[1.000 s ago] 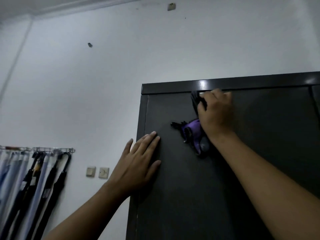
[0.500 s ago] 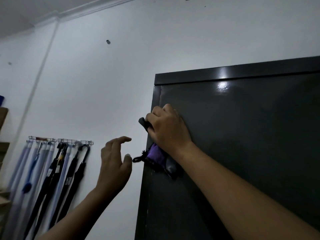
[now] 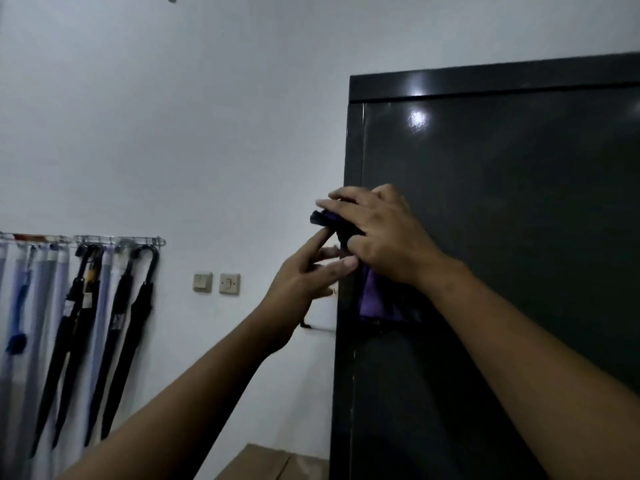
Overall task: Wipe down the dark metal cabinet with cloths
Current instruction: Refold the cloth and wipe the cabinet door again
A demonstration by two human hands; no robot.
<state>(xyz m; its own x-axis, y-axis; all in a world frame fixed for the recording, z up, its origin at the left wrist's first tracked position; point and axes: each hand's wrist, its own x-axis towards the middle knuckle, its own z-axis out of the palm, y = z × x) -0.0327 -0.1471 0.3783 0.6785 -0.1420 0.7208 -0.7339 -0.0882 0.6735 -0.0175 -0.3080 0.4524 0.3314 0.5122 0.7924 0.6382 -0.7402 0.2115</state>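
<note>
While the purple-and-black cloth (image 3: 375, 299) sits at the left front edge of the dark metal cabinet (image 3: 502, 202), this reads as a regrip, not a wipe stroke.

- right hand (image 3: 388, 240): fingers curled over the cloth and clamped on it. A dark bunch pokes out past the cabinet's edge, and a purple tail hangs below the hand against the door face.
- left hand (image 3: 301, 278): raised just left of the cabinet, off the metal. Its forefinger is straight and touches the dark bunch. The other fingertips run in under the right hand, so I can't tell whether they pinch the cloth or only prod it.
- Cabinet: the top rail and upper door are glossy with a light glare. Can't judge from that which areas are already wiped.

Step, as I judge it: refolding or gathering the cloth between passes along the left edge strip.

Next move needs the loose tail tucked in so a flat pad faces the metal, then even pressure down the narrow edge strip and the door below it.

Nearby but irrelevant: umbrellas (image 3: 131, 306) hung on a wall rack, and two wall switches (image 3: 229, 284).
</note>
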